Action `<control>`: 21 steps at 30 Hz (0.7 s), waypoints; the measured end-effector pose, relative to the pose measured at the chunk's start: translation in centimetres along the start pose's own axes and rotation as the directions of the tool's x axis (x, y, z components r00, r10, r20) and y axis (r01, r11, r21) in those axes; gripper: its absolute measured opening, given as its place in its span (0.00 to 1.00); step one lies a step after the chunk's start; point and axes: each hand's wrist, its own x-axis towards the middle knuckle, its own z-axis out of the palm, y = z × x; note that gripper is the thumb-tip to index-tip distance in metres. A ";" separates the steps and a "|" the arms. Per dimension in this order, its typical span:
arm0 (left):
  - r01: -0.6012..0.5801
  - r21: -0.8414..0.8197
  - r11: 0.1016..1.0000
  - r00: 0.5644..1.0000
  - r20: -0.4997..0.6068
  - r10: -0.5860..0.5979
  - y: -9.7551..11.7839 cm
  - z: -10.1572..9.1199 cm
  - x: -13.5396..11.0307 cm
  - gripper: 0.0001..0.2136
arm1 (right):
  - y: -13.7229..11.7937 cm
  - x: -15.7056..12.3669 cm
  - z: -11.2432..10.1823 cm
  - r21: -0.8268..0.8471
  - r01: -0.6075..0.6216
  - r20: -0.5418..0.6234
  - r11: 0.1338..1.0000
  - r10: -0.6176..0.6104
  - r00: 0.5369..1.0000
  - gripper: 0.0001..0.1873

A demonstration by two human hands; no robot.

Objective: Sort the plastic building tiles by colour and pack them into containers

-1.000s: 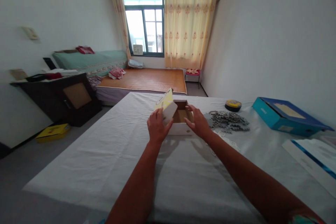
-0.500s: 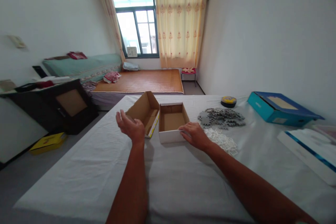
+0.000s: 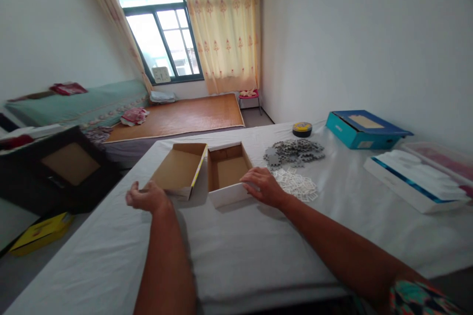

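A shallow cardboard box [image 3: 226,198], white outside and brown inside, stands on the white-covered table with its inside facing up. My right hand [image 3: 263,186] grips its near right corner, thumb in front and fingers over the rim. Left of the box lies its lid [image 3: 179,167], brown inside up, with a yellow-marked edge. At the lid's near left corner is my left hand [image 3: 151,198], fingers apart; whether it touches the lid I cannot tell. Beyond my right hand lie a heap of white square frame pieces [image 3: 295,184] and grey toothed pieces [image 3: 295,151].
A round yellow and black tin [image 3: 302,129] stands behind the grey pieces. To the right are a blue box [image 3: 364,130] and a white box [image 3: 402,189] holding white items. A yellow box [image 3: 42,234] lies on the floor beside a dark cabinet [image 3: 55,172].
The lid has gone from tilted up to lying nearly flat, and my left hand has moved left and down with it. My right hand stays on the box. The view has turned right.
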 end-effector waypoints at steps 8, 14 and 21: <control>-0.515 -0.234 0.825 0.774 0.286 0.564 7.6 1.6 -6.3 0.14 | 7.9 -0.8 -3.3 -0.114 -0.417 -0.278 0.902 0.374 0.885 0.18; -0.297 -0.330 0.896 0.741 0.513 0.434 6.9 3.4 -8.8 0.13 | 10.4 -2.3 -4.0 -0.184 -0.495 -0.058 0.849 0.493 0.868 0.18; 0.111 -0.368 0.923 0.684 0.702 0.198 5.7 4.3 -9.8 0.22 | 7.5 -2.1 -1.7 -0.381 -0.327 0.224 0.865 0.429 0.875 0.22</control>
